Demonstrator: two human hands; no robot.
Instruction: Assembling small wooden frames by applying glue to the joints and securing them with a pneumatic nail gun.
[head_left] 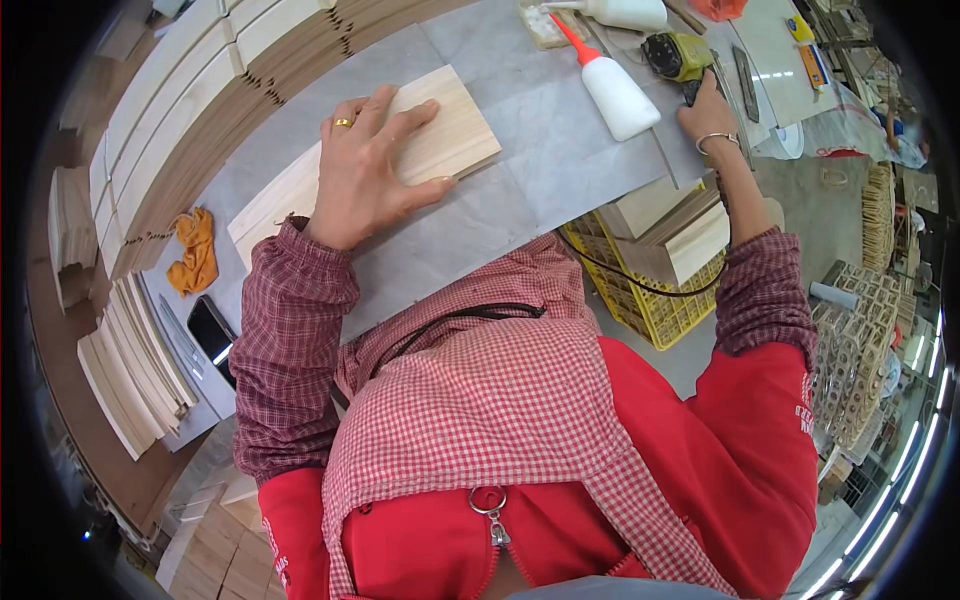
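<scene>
My left hand (372, 165), a ring on one finger, lies with spread fingers on a pale wooden board (455, 115). Its thumb reaches over the board's near edge. The board lies flat on the grey tabletop (480, 215). Farther right, my right hand (708, 112) is closed round the handle of a yellow-green and black power tool (677, 57), whose exact kind I cannot make out. Between the hands lies a white glue bottle (620, 98) with a red nozzle, and a second white bottle (625, 12) lies beyond it.
Stacked wooden boards (165, 130) line the left side. An orange cloth (193, 250) and a phone (212, 335) lie near my left sleeve. Below the table's right edge, a yellow crate (655, 325) holds wood pieces (690, 235). A black cord (640, 287) hangs across it.
</scene>
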